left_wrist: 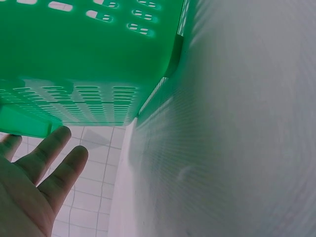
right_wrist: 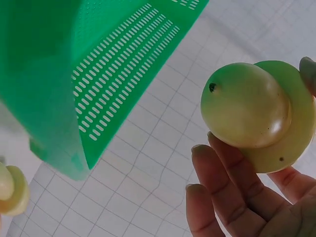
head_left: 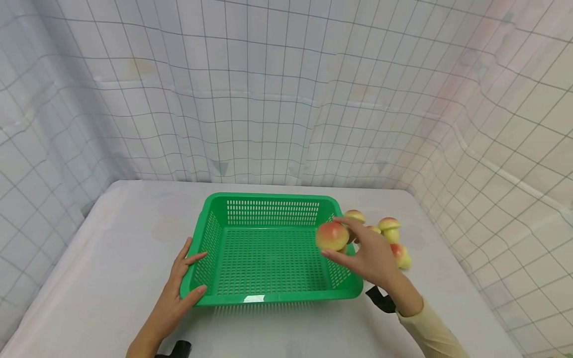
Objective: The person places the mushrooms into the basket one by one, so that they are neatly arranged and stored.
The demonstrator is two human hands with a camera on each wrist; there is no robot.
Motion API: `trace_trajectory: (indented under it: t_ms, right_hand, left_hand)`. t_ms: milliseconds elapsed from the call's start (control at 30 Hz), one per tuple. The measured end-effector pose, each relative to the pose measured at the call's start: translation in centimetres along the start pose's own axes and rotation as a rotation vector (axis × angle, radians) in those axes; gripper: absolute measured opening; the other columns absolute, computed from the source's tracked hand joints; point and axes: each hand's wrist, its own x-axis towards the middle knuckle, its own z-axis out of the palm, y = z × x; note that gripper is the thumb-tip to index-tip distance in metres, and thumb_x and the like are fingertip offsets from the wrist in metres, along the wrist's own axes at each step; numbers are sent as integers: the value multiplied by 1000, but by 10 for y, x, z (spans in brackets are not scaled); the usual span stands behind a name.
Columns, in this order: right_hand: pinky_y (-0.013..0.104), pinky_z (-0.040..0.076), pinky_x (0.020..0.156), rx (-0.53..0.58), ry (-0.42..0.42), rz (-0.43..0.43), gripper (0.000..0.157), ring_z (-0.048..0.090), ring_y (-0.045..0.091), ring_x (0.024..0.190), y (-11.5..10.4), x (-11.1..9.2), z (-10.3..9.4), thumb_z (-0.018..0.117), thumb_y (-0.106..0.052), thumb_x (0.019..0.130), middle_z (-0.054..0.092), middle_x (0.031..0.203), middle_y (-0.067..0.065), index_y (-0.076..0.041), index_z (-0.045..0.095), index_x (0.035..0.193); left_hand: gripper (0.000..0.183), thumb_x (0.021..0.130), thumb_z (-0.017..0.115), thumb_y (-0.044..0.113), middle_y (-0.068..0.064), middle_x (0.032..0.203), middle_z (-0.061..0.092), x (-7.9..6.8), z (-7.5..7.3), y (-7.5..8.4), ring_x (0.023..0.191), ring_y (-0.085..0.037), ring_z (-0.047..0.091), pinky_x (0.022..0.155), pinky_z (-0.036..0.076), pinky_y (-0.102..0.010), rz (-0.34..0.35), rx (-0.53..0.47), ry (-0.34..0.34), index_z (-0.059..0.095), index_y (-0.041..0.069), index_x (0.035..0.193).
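Observation:
A green plastic basket with slotted walls sits on the white table. My left hand rests on its left rim near the front corner, thumb and one finger over the edge. Three straight, spread fingers show outside the basket in the left wrist view. With fingers and thumb, my right hand pinches a red-and-yellow toy mushroom above the basket's right side. Its rounded pale stem faces the right wrist view, where the mushroom is apart from the basket.
More toy mushrooms lie on the table right of the basket, some partly hidden behind my right hand. One red-capped mushroom lies nearest my right wrist. A white grid-patterned curtain surrounds the table at the back and sides.

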Motion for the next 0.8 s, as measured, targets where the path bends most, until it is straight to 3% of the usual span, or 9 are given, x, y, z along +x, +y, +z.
trace_trajectory:
  t_ms: [200,467,800]
  right_hand:
    - [26,45,62,37,-49,2,65,57,7,74,-6,13,-4,78,-52,71,62,98,-15,-22,57,126]
    - [31,46,65,52,-101,-23,64,56,6,77,-11,30,-3,76,-54,72,59,83,-18,-27,54,126]
    - [31,47,65,118,-173,-58,61,56,3,79,-15,54,3,73,-54,75,60,86,-17,-27,52,126]
  left_hand:
    - [59,87,60,5,5,158,-1,-1,0,0,142,-19,-3,94,12,-70,11,8,-1,39,10,142]
    - [59,87,59,6,7,158,-3,-1,-1,-2,142,-17,-4,93,13,-72,2,3,-16,39,11,143]
    - [60,86,60,5,8,157,-2,-1,-1,-2,142,-18,-2,92,15,-69,4,1,-9,39,12,142]
